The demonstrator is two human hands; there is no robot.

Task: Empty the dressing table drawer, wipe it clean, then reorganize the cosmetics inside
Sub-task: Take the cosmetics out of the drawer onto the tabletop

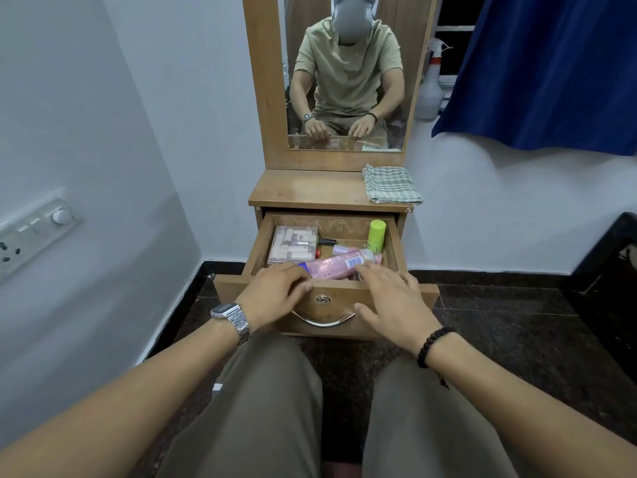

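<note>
Here's a small wooden dressing table against a pale wall, its counter (pixel 303 189) bare wood apart from a checked cloth (pixel 391 184) folded at the right end, a tall mirror (pixel 344 74) rising behind it, a blue curtain (pixel 551 70) hanging off to the right of the mirror and dark speckled floor (pixel 499 305) below. Just under the counter the drawer (pixel 325 298) stands pulled open, and it's full: a clear case of small tubes (pixel 293 244) at its left, a green bottle (pixel 376 236) upright at the back right, a pink spray can (pixel 336 265) lying across the front. Left hand (pixel 275 291) rests flat on the drawer's front edge, fingers loose, gripping nothing; right hand (pixel 389 294) is spread on that edge too, fingertips at the can, not closed on it
</note>
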